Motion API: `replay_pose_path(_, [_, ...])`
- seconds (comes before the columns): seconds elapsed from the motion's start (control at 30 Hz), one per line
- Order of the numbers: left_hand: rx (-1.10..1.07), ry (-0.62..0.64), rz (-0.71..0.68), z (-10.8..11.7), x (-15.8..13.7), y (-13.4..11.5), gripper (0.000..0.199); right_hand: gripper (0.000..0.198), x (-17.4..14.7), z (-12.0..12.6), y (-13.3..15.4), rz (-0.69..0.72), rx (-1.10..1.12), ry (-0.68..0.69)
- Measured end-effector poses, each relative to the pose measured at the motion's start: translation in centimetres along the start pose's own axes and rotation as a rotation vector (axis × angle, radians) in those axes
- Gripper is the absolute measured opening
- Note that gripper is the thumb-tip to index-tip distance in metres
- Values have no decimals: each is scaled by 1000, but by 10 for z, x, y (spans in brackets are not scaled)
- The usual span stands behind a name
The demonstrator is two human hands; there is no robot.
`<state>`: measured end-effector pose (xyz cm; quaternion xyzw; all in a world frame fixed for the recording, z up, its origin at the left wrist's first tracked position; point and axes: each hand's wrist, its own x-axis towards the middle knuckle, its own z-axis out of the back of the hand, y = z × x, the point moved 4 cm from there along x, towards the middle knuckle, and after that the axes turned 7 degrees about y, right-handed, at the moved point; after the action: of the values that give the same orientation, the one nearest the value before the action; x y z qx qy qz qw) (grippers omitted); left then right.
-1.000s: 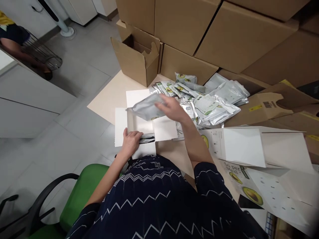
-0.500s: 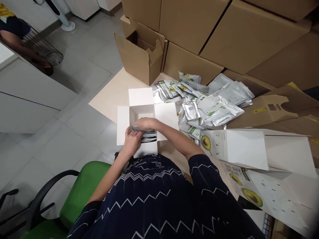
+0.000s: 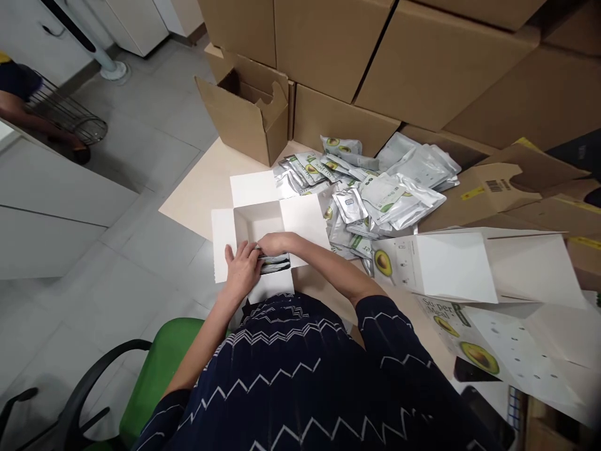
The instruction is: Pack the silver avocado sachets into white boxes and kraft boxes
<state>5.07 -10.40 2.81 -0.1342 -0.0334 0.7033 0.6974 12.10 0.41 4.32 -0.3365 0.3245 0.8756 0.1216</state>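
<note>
A white carton (image 3: 260, 219) stands with its flaps folded out at the table's left part. Inside it, at the side near me, a row of silver pouches (image 3: 276, 265) stands packed on edge. My right hand (image 3: 273, 242) reaches down into the carton, its fingers curled on a pouch at the row; the fingertips are hidden. My left hand (image 3: 241, 270) rests over the left wall, fingers stretched toward the pouches and touching near the right hand. Beyond the carton's right flap lies a loose heap of silver and white avocado-printed pouches (image 3: 350, 207).
Large brown cardboard boxes (image 3: 328, 56) are stacked behind the table. An open brown box (image 3: 244, 113) stands at the back left. Unfolded white printed cartons (image 3: 455, 266) lie to the right. A green chair (image 3: 159, 369) is at my left; another person's arm (image 3: 32, 119) shows far left.
My left hand has shifted up over the carton's wall, its fingers spreading. The right hand has sunk lower, and the pouch edge seen under it is now mostly covered. The view has shifted slightly.
</note>
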Motion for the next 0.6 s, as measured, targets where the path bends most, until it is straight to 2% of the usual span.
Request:
replay_pose_path(0.03, [-12, 10, -3, 0, 0, 0, 22, 27, -8, 3, 0, 8, 36, -68])
replay_pose_path(0.1, [-27, 11, -5, 0, 0, 0, 24, 28, -32, 11, -4, 106, 199, -300])
replay_pose_path(0.17, [-38, 3, -5, 0, 0, 0, 25, 32, -66, 16, -20, 228, 477, -635])
replay_pose_path(0.2, [-44, -1, -3, 0, -1, 1, 24, 34, -84, 15, -35, 234, 617, -825])
replay_pose_path(0.27, [-55, -4, 0, -1, -1, 1, 24, 39, -116, 1, -77, 71, 805, -1182])
replay_pose_path(0.33, [-58, -4, -2, -2, 0, 2, 24, 41, -136, -27, -118, -231, 845, -1417])
replay_pose_path(0.37, [-56, -3, -3, -2, 0, 3, 24, 39, -139, -43, -134, -379, 808, -1436])
replay_pose_path(0.43, [-49, -1, -8, -3, 0, 3, 24, 40, -129, -73, -156, -572, 633, -1277])
replay_pose_path(0.53, [-42, 4, -7, -3, 1, 4, 23, 62, -99, -115, -169, -723, 341, -944])
replay_pose_path(0.6, [-42, 13, -6, -1, 0, 3, 23, 65, -82, -135, -171, -799, 212, -855])
